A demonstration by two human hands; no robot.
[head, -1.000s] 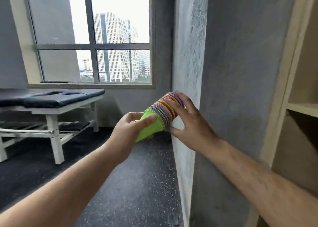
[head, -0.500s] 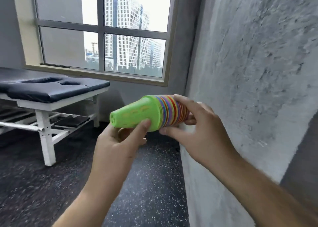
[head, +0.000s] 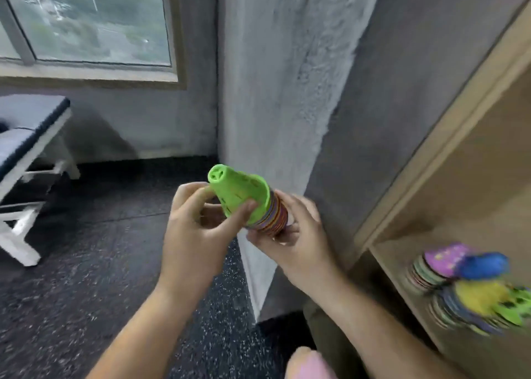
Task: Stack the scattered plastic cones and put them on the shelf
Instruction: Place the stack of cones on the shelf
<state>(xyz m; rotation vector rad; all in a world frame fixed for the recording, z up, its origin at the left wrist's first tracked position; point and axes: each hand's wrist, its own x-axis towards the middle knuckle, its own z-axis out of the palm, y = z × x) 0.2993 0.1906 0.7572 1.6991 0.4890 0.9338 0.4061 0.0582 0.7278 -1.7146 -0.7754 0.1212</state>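
Head cam, so both hands are mid-frame: left hand [head: 195,235] has its grip pinched around the narrow end of the nested stack of colourful plastic cones with a lime-green one on top [head: 247,203], thumb pressing the green side, while the right hand [head: 298,235] cups the wide striped base with fingers wrapped under it. Stack is tilted, tip pointing up-left, held in the air beside the grey textured pillar [head: 275,91]. Off to the right, the light wooden shelf [head: 402,266] holds more blurry cone stacks [head: 465,289]. Dark speckled floor [head: 86,263] below.
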